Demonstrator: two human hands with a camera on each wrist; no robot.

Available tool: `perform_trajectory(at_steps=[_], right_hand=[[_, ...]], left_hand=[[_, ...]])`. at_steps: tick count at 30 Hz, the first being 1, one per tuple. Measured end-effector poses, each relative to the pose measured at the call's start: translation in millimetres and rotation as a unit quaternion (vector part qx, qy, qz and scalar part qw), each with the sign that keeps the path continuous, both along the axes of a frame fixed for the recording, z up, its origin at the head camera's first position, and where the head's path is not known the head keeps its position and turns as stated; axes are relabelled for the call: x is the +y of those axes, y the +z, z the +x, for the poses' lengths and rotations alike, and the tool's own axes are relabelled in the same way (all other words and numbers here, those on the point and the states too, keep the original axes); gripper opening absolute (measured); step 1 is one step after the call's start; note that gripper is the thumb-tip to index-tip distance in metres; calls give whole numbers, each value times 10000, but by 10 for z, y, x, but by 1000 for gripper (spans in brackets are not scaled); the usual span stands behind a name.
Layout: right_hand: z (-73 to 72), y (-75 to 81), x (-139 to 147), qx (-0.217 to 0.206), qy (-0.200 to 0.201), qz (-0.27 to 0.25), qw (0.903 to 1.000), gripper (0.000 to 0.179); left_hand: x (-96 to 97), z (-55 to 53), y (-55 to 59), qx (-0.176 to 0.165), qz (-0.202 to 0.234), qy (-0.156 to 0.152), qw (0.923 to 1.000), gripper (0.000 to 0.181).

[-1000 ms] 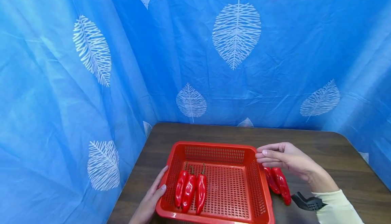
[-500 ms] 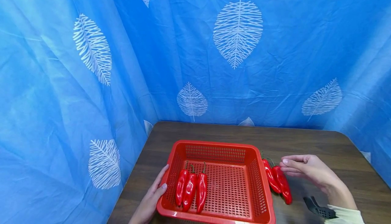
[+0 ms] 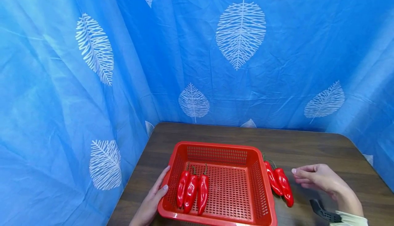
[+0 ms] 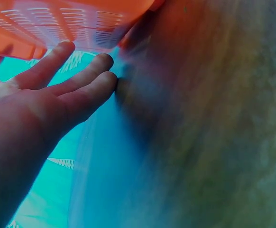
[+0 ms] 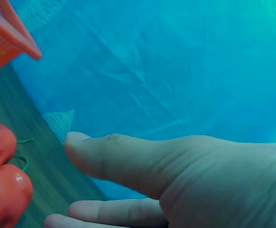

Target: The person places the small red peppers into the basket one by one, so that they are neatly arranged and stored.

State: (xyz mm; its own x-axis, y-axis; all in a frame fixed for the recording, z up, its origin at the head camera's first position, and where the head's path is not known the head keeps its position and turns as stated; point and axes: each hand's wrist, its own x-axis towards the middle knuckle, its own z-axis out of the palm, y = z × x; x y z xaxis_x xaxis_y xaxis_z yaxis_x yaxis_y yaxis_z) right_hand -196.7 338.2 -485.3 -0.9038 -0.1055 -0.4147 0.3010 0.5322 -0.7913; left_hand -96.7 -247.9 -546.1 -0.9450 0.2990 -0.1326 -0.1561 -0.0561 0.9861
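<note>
red peppers [image 3: 191,193], three inside the basket [image 3: 215,145] toward its left wall, two just outside its right wall; probably liable to roll if carelessly brushed, or slide if jolted. glossy, tapered, green-stemmed. left of the basket: left hand [image 3: 150,201], straight fingers merely touching the rim. right of the basket, past the outer two: right hand [image 3: 324,180], relaxed, gripping nothing. behind the basket: blue leaf-print curtain [image 3: 277,82].

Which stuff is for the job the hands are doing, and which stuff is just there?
Looks like part of the job:
red basket, touched by the left hand
three red peppers inside it
two red peppers outside, near the right hand

Just there:
brown table
blue curtain
</note>
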Motion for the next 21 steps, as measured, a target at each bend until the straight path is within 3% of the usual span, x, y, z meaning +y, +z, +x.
perform_trajectory(at_steps=[14,21], right_hand=[[-57,-186,-154,-9,-118,802,9967,63],[-65,-194,-295,174,-50,1579,9873,62]], left_hand=[[-5,-10,-4,-1,-61,-17,10000,72],[0,-7,-2,-10,-64,17,10000,72]])
